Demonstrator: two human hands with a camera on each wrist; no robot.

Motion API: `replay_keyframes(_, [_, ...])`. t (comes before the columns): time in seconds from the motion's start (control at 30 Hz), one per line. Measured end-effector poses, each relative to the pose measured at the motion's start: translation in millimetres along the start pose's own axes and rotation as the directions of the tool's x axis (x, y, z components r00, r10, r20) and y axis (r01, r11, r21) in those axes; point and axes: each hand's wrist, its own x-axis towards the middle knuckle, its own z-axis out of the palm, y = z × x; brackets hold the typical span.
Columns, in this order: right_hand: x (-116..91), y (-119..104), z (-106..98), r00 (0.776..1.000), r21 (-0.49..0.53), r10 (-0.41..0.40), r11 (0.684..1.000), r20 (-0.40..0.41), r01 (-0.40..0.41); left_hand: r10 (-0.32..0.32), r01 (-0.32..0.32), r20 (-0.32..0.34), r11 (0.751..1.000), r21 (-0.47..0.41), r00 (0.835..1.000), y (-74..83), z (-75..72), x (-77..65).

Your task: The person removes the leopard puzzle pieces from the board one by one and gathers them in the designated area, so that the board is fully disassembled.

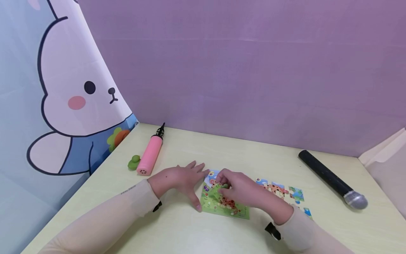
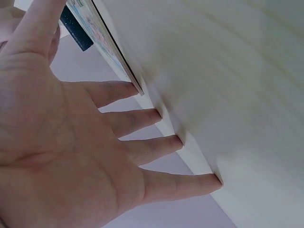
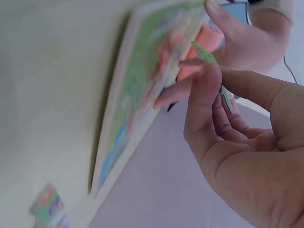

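My right hand (image 1: pixel 239 187) hovers over the picture puzzle board (image 1: pixel 210 208), pinching a green puzzle piece (image 3: pixel 205 53) between thumb and index finger. In the right wrist view that piece is seen nearly edge-on, raised off the board. The board shows spotted animals and flowers on green grass under blue sky; the right hand hides part of it. Along its left side lies my left hand (image 1: pixel 187 181), fingers spread. Its thumb tip is at the lower left edge and its index fingertip at the upper left corner, while the other fingertips meet the table in the left wrist view.
Several loose puzzle pieces (image 1: pixel 296 194) lie right of the board, partly behind the right forearm. A black microphone (image 1: pixel 330 178) lies farther right. At the left back are a pink hand pump (image 1: pixel 150 155) and a small green toy (image 1: pixel 134 163). A purple backdrop (image 1: pixel 247 81) borders the table behind.
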Motion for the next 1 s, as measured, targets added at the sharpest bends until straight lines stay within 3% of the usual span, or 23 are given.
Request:
replay_keyframes(0.23, [-15,8,-29,0.999,0.136,-0.013,0.990,-0.048,0.020,0.003,-0.003,-0.008,1.000,-0.016,1.000,-0.7,2.4,0.5])
replay_keyframes(0.5, [-40,18,-64,0.989,0.091,0.032,0.996,-0.147,-0.019,0.007,-0.007,-0.001,1.000,-0.019,1.000,-0.9,1.7,1.0])
replay_keyframes(0.7, [-53,32,-75,0.983,0.073,0.067,0.996,-0.172,-0.055,0.006,-0.006,0.005,1.000,-0.017,1.000,1.1,-0.4,-0.9])
replay_keyframes(0.87, [-65,46,-77,0.987,0.070,0.090,0.994,-0.131,-0.082,0.009,-0.009,0.007,1.000,-0.028,1.000,1.7,-0.2,-1.2])
replay_keyframes(1.0, [-75,57,-77,0.997,0.079,0.083,0.993,-0.005,-0.082,0.015,-0.015,0.004,0.999,-0.030,1.000,1.9,-0.3,-0.3])
